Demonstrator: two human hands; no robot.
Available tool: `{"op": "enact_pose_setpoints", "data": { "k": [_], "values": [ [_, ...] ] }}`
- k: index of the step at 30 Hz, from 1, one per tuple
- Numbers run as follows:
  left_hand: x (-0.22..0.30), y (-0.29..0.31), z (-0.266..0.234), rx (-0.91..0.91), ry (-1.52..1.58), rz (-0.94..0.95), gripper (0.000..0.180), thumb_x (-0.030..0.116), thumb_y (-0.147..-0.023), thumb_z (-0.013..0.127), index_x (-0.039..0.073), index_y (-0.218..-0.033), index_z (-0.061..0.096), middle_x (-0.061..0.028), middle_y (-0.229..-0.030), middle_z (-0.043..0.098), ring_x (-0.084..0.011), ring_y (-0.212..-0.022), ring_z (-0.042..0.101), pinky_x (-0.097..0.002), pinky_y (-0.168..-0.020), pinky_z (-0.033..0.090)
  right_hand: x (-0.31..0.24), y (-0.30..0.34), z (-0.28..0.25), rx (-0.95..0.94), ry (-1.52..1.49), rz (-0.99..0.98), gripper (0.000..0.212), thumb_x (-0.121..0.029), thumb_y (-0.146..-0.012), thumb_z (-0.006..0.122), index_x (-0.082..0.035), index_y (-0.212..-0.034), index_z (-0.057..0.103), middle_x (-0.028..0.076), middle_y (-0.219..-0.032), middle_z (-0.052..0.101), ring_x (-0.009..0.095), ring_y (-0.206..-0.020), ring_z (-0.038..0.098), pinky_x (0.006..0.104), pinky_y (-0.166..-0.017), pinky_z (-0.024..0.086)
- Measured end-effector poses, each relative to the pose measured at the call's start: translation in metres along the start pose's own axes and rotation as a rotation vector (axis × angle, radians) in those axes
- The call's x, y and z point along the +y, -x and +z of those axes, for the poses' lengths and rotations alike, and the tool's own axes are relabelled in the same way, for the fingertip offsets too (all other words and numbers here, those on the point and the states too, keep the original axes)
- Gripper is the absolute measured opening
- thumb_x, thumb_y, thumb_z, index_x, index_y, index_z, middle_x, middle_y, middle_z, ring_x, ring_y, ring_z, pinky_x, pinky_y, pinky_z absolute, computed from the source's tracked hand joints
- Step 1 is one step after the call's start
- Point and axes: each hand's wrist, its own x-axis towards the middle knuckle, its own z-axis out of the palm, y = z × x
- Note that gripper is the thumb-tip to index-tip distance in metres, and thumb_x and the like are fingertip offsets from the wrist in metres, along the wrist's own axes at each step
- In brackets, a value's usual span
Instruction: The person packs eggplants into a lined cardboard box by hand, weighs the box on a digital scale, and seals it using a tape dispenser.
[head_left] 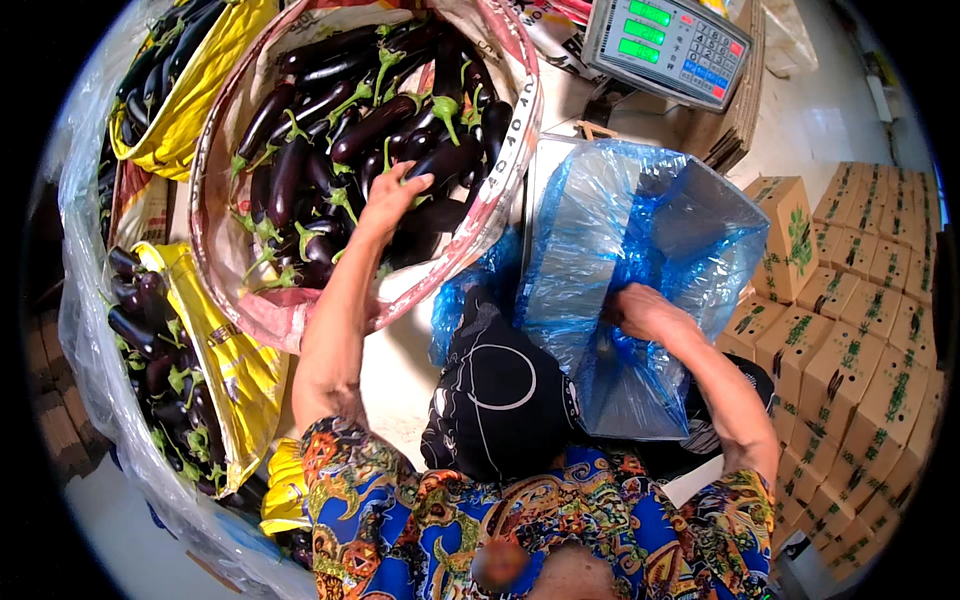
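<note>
head view: left hand (388,205), thumb and finger parted, touches an eggplant (446,158) inside the rim of the sack (517,125), grip unclear; right of the sack, right hand (645,312) sits in a wide-mouthed blue bag (590,225), grip hidden; pale surface (388,388) shows below the sack.

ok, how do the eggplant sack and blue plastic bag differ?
The sack holds many eggplants; none show in the blue plastic bag.
The sack is opaque with a pinkish rim; the bag is translucent blue.
Both are open: left hand in the sack, right hand in the bag.
</note>
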Motion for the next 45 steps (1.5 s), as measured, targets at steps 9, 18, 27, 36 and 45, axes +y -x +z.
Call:
{"op": "enact_pose_setpoints", "data": {
  "k": [9,18,27,36,45],
  "values": [
    [0.107,0.105,0.011,-0.295,0.710,0.277,0.068,0.025,-0.082,0.067,0.001,-0.140,0.041,-0.0098,-0.129,0.054,-0.0183,-0.115,0.055,-0.0336,-0.099,0.044,-0.058,0.083,-0.071,0.581,-0.982,-0.397,0.034,-0.017,-0.092,0.059,-0.002,-0.121,0.054,0.012,-0.112,0.064,0.019,-0.098,0.062,0.0337,-0.085,0.050],
    [0.166,0.125,0.036,-0.298,0.145,0.505,0.040,0.013,-0.088,0.061,0.004,-0.127,0.056,-0.0068,-0.104,0.067,-0.0141,-0.097,0.062,-0.0272,-0.089,0.049,-0.054,0.126,-0.084,0.874,-1.830,-0.500,0.043,-0.028,-0.093,0.057,0.000,-0.126,0.047,0.018,-0.115,0.062,0.020,-0.098,0.064,0.0340,-0.085,0.052],
    [-0.011,0.042,-0.007,0.001,-1.105,0.406,0.061,0.023,-0.067,0.080,0.006,-0.122,0.057,-0.0155,-0.112,0.056,-0.0366,-0.105,0.051,-0.0448,-0.089,0.045,-0.039,0.041,-0.024,0.555,-1.764,0.186,0.054,-0.029,-0.090,0.064,-0.003,-0.132,0.041,0.007,-0.111,0.056,0.021,-0.102,0.052,0.0320,-0.093,0.039],
    [0.016,0.048,-0.039,0.049,-0.542,0.249,0.064,0.030,-0.062,0.081,-0.005,-0.111,0.062,-0.0220,-0.105,0.063,-0.0329,-0.094,0.064,-0.0368,-0.086,0.050,0.076,-0.188,0.098,0.649,-0.588,0.136,0.048,-0.033,-0.087,0.062,-0.004,-0.122,0.046,0.022,-0.120,0.058,0.040,-0.112,0.055,0.0428,-0.093,0.045],
    [0.165,0.144,-0.037,0.211,0.009,0.378,0.064,0.024,-0.069,0.075,0.003,-0.126,0.055,-0.0107,-0.109,0.063,-0.0200,-0.098,0.060,-0.0314,-0.089,0.046,-0.002,0.051,-0.054,0.486,-1.201,-0.282,0.028,-0.026,-0.098,0.053,-0.001,-0.102,0.065,0.006,-0.085,0.065,0.011,-0.071,0.059,0.0233,-0.062,0.049]
  ]
}}
